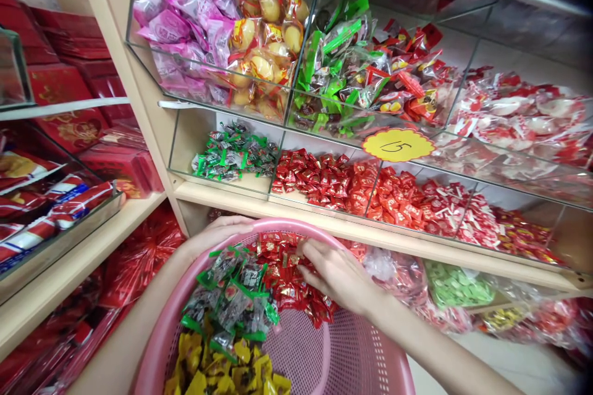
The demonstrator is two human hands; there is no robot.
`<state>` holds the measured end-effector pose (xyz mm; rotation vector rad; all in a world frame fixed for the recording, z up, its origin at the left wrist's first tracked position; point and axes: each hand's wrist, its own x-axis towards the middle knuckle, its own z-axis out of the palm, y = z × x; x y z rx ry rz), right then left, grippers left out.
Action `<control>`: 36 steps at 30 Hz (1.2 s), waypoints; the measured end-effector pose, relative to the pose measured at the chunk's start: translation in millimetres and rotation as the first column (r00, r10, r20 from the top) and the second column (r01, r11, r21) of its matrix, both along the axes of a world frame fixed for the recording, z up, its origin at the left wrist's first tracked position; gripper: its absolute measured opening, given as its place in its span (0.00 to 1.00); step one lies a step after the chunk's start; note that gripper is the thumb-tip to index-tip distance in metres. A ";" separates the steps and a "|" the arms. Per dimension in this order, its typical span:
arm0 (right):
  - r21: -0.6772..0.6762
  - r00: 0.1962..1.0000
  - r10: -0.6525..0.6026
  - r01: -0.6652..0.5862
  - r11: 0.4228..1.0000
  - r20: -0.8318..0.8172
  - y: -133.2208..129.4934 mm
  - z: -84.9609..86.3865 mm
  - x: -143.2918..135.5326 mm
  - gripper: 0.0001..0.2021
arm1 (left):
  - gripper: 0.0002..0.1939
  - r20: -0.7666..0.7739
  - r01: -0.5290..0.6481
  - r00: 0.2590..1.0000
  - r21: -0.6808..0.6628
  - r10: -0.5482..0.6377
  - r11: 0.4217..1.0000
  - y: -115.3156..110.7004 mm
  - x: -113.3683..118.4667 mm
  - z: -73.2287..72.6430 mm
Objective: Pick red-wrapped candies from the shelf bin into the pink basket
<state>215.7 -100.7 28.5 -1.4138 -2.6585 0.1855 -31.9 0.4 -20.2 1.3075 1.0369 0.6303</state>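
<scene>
A round pink plastic basket (410,376) with mesh walls fills the lower middle. My left hand (221,233) is closed over its far left rim, its fingers partly hidden. Inside the basket, my right hand (336,265) rests on a pile of red wrapped candies (282,262). Its fingers are bent and apart, with their tips touching the candies; the thumb is hidden. Beside the red pile lie green-and-clear wrapped candies (238,290). Nearest me in the basket are yellow wrapped candies (222,367). Bare pink mesh shows at the basket's right side.
Behind the basket, a wooden shelf (296,215) carries glass compartments with green candies (236,151) and red candies (315,179). A yellow price tag (398,144) reads 15. Above are purple packets (185,24). Red boxes (69,95) stand left; bagged sweets (458,284) lie low right.
</scene>
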 end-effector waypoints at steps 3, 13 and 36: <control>-0.002 1.000 -0.008 0.008 1.000 0.014 -5.9 -1.2 1.3 0.07 | 0.23 0.006 -0.005 1.000 0.008 0.005 1.000 0.1 -0.7 -1.1; 0.095 0.995 -0.024 0.015 0.995 0.100 -16.1 -15.8 -1.0 0.05 | 0.22 -0.026 0.027 0.999 0.055 -0.025 0.998 1.8 -2.1 -3.7; 0.204 0.996 -0.036 0.018 0.979 0.083 -2.1 -10.5 -7.0 0.11 | 0.23 0.059 0.053 0.997 -0.015 -0.052 0.998 4.6 -4.2 -12.5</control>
